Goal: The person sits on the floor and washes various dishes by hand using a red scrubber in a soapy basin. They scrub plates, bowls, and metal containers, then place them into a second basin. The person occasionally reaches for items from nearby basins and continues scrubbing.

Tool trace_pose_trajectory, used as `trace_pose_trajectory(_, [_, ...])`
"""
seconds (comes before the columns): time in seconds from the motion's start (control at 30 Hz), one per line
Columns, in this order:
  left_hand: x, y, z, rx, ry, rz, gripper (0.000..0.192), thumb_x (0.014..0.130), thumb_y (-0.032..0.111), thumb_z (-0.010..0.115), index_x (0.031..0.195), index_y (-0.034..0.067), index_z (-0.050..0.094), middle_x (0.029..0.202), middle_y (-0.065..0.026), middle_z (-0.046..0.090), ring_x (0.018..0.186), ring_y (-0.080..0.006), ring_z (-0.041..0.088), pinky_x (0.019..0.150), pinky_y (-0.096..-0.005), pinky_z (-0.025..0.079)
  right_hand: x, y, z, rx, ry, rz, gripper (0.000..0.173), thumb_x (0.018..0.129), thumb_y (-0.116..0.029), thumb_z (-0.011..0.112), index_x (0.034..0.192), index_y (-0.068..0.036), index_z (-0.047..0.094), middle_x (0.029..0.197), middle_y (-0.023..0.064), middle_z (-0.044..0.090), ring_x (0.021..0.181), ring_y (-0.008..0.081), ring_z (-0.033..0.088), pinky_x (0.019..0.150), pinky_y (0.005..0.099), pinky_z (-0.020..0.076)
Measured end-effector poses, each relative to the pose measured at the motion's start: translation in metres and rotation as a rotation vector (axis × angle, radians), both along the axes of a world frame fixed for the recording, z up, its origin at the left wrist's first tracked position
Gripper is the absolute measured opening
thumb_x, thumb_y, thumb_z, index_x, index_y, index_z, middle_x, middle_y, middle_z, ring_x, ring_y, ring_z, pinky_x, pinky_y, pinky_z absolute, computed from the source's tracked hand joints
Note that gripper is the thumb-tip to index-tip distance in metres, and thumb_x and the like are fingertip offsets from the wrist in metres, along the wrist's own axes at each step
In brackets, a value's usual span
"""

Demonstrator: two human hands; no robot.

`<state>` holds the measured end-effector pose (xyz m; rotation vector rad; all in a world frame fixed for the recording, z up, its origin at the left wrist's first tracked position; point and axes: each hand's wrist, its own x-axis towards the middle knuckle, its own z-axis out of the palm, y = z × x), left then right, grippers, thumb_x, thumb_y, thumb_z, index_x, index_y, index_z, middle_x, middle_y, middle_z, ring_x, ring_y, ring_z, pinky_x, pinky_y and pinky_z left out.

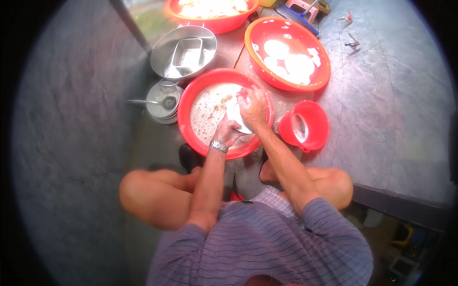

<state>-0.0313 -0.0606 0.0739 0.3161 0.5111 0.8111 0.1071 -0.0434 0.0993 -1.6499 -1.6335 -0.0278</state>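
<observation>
A white dish (234, 115) is tilted over the red basin (184, 107) of cloudy, bubbly water. My left hand (228, 131), with a metal watch at the wrist, grips its near edge. Against the dish's right side lies my right hand (254, 109), its fingers blurred; whether they hold anything is hidden. Below my left hand, a pale rounded object (241, 141) shows partly in the water. Brown flecks float near the basin's middle.
To the left stand stacked plates (155, 95) with a ladle (168, 103) on top, and a metal pan (159, 53) holding a rectangular tin (186, 53). A red bucket (318, 125) sits right. Beyond are two red basins (257, 68) (214, 25). Taps (352, 43) project from the right wall.
</observation>
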Motion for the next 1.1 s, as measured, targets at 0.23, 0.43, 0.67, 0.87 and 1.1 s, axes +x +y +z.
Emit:
trace_pose_trajectory(0.23, [-0.015, 0.017, -0.013, -0.071, -0.021, 0.012, 0.079, 0.072, -0.01, 0.051, 0.15, 0.006, 0.042, 0.127, -0.0155, 0.06, 0.113, -0.0297, 0.065, 0.091, -0.0495, 0.061, 0.011, -0.008, 0.009, -0.079, 0.007, 0.128, 0.017, 0.088, -0.014, 0.067, 0.102, -0.005, 0.072, 0.11, 0.0184, 0.069, 0.105, 0.0371, 0.065, 0.092, 0.0486, 0.0512])
trace_pose_trajectory(0.43, [-0.007, 0.014, 0.004, -0.002, -0.041, 0.127, 0.074, 0.075, -0.012, 0.05, 0.148, 0.005, 0.044, 0.127, -0.0157, 0.06, 0.115, -0.0302, 0.065, 0.093, -0.0486, 0.06, -0.013, -0.019, 0.023, -0.109, 0.261, 0.375, 0.025, 0.088, -0.017, 0.066, 0.11, -0.007, 0.072, 0.112, 0.0202, 0.067, 0.108, 0.0391, 0.062, 0.097, 0.0489, 0.0477])
trace_pose_trajectory(0.67, [-0.013, 0.026, -0.01, -0.068, 0.029, 0.123, 0.028, 0.103, 0.019, 0.052, 0.123, 0.003, 0.063, 0.11, -0.0121, 0.069, 0.102, -0.0229, 0.068, 0.088, -0.0354, 0.059, -0.002, -0.036, 0.008, -0.013, 0.248, 0.49, 0.02, 0.083, -0.011, 0.07, 0.103, -0.008, 0.074, 0.106, 0.0173, 0.068, 0.102, 0.0393, 0.065, 0.093, 0.0472, 0.0517])
trace_pose_trajectory(0.87, [-0.015, 0.032, -0.037, -0.07, 0.239, 0.209, 0.035, 0.11, 0.028, 0.052, 0.128, 0.0, 0.061, 0.114, -0.0117, 0.069, 0.1, -0.0211, 0.069, 0.087, -0.0367, 0.059, -0.008, -0.033, 0.011, -0.045, 0.117, 0.408, 0.021, 0.082, -0.011, 0.075, 0.102, -0.007, 0.074, 0.113, 0.0201, 0.068, 0.109, 0.0392, 0.065, 0.098, 0.047, 0.0507])
trace_pose_trajectory(1.1, [0.006, 0.025, -0.017, 0.046, 0.213, 0.322, 0.032, 0.109, 0.018, 0.052, 0.134, -0.001, 0.057, 0.127, -0.0141, 0.064, 0.113, -0.0223, 0.066, 0.097, -0.0403, 0.057, -0.024, -0.007, 0.009, -0.027, 0.223, 0.146, 0.027, 0.088, -0.017, 0.068, 0.112, -0.006, 0.067, 0.11, 0.0229, 0.064, 0.108, 0.0443, 0.061, 0.096, 0.0498, 0.0489])
